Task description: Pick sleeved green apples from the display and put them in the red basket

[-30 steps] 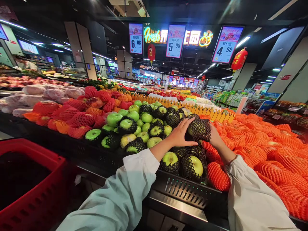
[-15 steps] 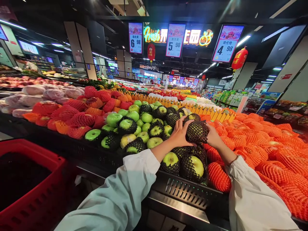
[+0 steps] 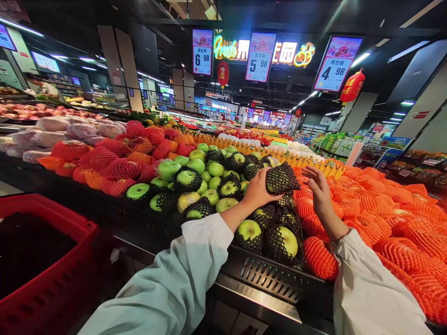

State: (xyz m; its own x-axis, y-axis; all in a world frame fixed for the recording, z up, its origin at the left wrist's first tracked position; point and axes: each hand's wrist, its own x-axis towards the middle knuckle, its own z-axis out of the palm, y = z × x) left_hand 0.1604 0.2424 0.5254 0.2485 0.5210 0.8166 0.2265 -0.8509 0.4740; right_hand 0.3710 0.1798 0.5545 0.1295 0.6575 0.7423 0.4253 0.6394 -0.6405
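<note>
My left hand [image 3: 259,188] is closed round a green apple [image 3: 281,179] in a black foam net, lifted above the pile. The net's loose end points right, toward my right hand [image 3: 318,190]. That hand is open and apart from the apple, its fingers spread over the edge of the orange-netted fruit [image 3: 363,214]. Below my left hand lie more green apples [image 3: 249,230], some in black nets and some bare, in a black slotted crate [image 3: 272,274].
A red basket [image 3: 80,228] stands at the lower left. Red-netted fruit [image 3: 120,167] lies left of the apples. Behind the apples runs a low yellow fence [image 3: 300,158]. Price screens [image 3: 261,56] hang overhead. A person [image 3: 45,88] is far off at the left.
My right hand has let go of the netted apple and drawn back to the right, its fingers opening. My left hand still holds the apple, now slightly higher and tilted.
</note>
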